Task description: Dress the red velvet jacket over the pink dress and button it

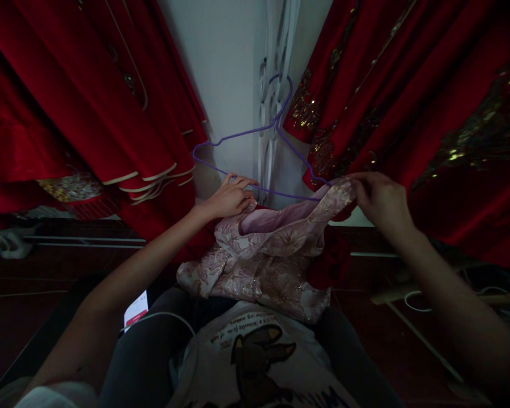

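A pale pink brocade dress (276, 277) with a metallic floral pattern lies bunched across my lap, its neckline facing up and its smooth pink lining showing. My right hand (385, 204) pinches the dress at its right shoulder. One end of a purple hanger (246, 133) reaches into that shoulder; its other end is outside the dress, and its hook points away from me. At the left shoulder, my left hand (232, 197) is closed on the dress's edge, with fingers lying over the hanger's lower bar.
Red garments with gold sequins (323, 147) hang on the right, and more red cloth (110, 107) hangs on the left. White ornamental metalwork (270, 153) stands between them. A lit phone (135, 310) and its white cable are beside my left leg.
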`<state>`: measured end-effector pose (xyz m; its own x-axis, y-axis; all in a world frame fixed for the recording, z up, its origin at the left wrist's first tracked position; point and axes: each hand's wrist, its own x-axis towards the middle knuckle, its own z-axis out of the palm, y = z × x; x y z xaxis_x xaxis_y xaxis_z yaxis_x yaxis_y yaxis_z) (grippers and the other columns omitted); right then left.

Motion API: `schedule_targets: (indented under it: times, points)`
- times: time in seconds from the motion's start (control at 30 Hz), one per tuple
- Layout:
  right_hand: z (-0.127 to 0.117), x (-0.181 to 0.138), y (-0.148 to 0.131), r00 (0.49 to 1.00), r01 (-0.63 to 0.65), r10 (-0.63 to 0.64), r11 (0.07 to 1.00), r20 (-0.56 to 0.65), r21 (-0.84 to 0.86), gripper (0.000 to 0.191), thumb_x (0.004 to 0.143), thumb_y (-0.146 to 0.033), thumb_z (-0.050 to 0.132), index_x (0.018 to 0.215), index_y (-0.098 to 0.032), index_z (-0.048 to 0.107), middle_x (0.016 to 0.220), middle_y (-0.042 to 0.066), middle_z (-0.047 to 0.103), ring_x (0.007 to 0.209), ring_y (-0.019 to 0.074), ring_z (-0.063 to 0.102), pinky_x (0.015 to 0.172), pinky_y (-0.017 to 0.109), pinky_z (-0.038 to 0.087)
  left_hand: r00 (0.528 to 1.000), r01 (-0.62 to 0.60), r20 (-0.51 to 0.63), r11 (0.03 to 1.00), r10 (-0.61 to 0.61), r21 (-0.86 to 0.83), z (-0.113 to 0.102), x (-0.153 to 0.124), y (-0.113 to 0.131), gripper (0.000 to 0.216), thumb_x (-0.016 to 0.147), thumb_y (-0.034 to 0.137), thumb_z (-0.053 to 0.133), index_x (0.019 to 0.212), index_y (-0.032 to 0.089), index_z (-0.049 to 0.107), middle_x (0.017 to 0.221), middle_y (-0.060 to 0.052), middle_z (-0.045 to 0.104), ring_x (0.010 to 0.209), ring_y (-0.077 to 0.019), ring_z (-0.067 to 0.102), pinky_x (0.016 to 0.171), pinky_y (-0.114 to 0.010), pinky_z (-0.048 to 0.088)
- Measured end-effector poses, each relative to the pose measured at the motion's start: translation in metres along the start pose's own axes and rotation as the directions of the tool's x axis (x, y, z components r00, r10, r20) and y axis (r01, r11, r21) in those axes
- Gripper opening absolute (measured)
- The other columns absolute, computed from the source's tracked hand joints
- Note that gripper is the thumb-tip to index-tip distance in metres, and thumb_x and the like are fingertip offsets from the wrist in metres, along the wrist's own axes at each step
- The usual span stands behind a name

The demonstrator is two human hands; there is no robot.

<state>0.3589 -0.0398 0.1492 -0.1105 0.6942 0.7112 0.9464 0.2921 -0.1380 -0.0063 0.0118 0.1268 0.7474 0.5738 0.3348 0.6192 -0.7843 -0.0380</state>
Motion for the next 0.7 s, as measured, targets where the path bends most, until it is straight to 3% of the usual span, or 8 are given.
schedule_targets:
  times: [0.13, 0.3, 0.43, 0.53, 0.6, 0.63, 0.67, 0.7]
  points:
    - [-0.011, 0.024, -0.018, 0.995, 0.027, -0.028, 1.0, 0.091, 0.016, 0.024, 0.092, -0.027, 0.054, 0.1, -0.012, 0.07, 0.1, 0.014, 0.073, 0.094, 0.0252, 0.068, 0.089, 0.033, 0.051, 1.0, 0.0, -0.022, 0.998, -0.002, -0.063, 0.009, 0.01, 0.02, 0.026, 0.095, 0.031, 0.048, 0.094, 0.02, 0.072, 0.133, -0.011, 0.057, 0.125, -0.0276, 0.049, 0.107, -0.053, 0.024]
    - [-0.003, 0.049, -0.023, 0.999, -0.028, 0.031, 0.996, -0.031, 0.087, 0.023, 0.093, -0.029, 0.052, 0.101, -0.015, 0.069, 0.1, 0.011, 0.073, 0.091, 0.0227, 0.067, 0.088, 0.033, 0.049, 0.997, 0.009, -0.07, 0.979, -0.024, -0.204, 0.029, 0.029, 0.044, 0.029, 0.098, 0.033, 0.046, 0.095, 0.021, 0.072, 0.137, -0.011, 0.055, 0.127, -0.0265, 0.048, 0.107, -0.052, 0.025]
    - [0.015, 0.051, -0.022, 0.99, -0.138, 0.14, 0.98, -0.004, 0.145, 0.029, 0.097, -0.036, 0.045, 0.111, -0.019, 0.064, 0.094, 0.008, 0.072, 0.083, 0.0228, 0.067, 0.079, 0.033, 0.049, 0.988, 0.054, -0.125, 0.956, -0.093, -0.287, 0.043, 0.043, 0.046, 0.028, 0.098, 0.036, 0.046, 0.096, 0.021, 0.071, 0.13, -0.009, 0.06, 0.122, -0.0244, 0.052, 0.107, -0.05, 0.027]
    - [0.025, 0.046, -0.022, 0.992, -0.129, 0.125, 0.975, 0.03, 0.179, 0.031, 0.099, -0.035, 0.039, 0.116, -0.022, 0.061, 0.096, 0.008, 0.071, 0.085, 0.0229, 0.067, 0.078, 0.033, 0.049, 0.958, 0.07, -0.217, 0.885, -0.189, -0.46, 0.047, 0.046, 0.033, 0.031, 0.099, 0.037, 0.042, 0.096, 0.019, 0.068, 0.119, -0.008, 0.066, 0.114, -0.0217, 0.058, 0.106, -0.043, 0.034]
    - [0.028, 0.044, -0.021, 0.994, -0.108, 0.106, 0.971, 0.02, 0.213, 0.031, 0.099, -0.036, 0.039, 0.119, -0.022, 0.059, 0.095, 0.007, 0.07, 0.083, 0.0213, 0.067, 0.076, 0.032, 0.049, 0.849, 0.118, -0.346, 0.781, -0.4, -0.613, 0.045, 0.04, 0.016, 0.036, 0.1, 0.04, 0.037, 0.092, 0.018, 0.064, 0.103, -0.007, 0.07, 0.1, -0.0193, 0.062, 0.095, -0.035, 0.044]
    - [0.028, 0.044, -0.02, 0.994, -0.106, 0.104, 0.969, 0.02, 0.225, 0.032, 0.098, -0.036, 0.04, 0.119, -0.022, 0.059, 0.093, 0.006, 0.07, 0.081, 0.0202, 0.066, 0.075, 0.031, 0.049, 0.74, 0.145, -0.41, 0.722, -0.533, -0.677, 0.043, 0.033, 0.005, 0.038, 0.1, 0.041, 0.034, 0.091, 0.018, 0.062, 0.094, -0.006, 0.069, 0.092, -0.0183, 0.063, 0.087, -0.031, 0.047]
    - [0.028, 0.044, -0.019, 0.994, -0.109, 0.106, 0.966, 0.024, 0.233, 0.032, 0.098, -0.037, 0.041, 0.119, -0.022, 0.059, 0.091, 0.005, 0.07, 0.078, 0.0193, 0.065, 0.073, 0.03, 0.049, 0.595, 0.175, -0.471, 0.677, -0.652, -0.715, 0.041, 0.025, -0.007, 0.039, 0.099, 0.044, 0.033, 0.087, 0.018, 0.06, 0.086, -0.005, 0.067, 0.085, -0.0175, 0.062, 0.08, -0.028, 0.048]
    - [0.028, 0.044, -0.017, 0.993, -0.116, 0.112, 0.964, 0.029, 0.239, 0.031, 0.097, -0.038, 0.042, 0.118, -0.022, 0.059, 0.088, 0.004, 0.069, 0.076, 0.0184, 0.065, 0.072, 0.029, 0.049, 0.474, 0.192, -0.517, 0.657, -0.712, -0.729, 0.039, 0.014, -0.02, 0.037, 0.098, 0.044, 0.035, 0.087, 0.018, 0.059, 0.083, -0.004, 0.065, 0.082, -0.0167, 0.061, 0.078, -0.027, 0.048]
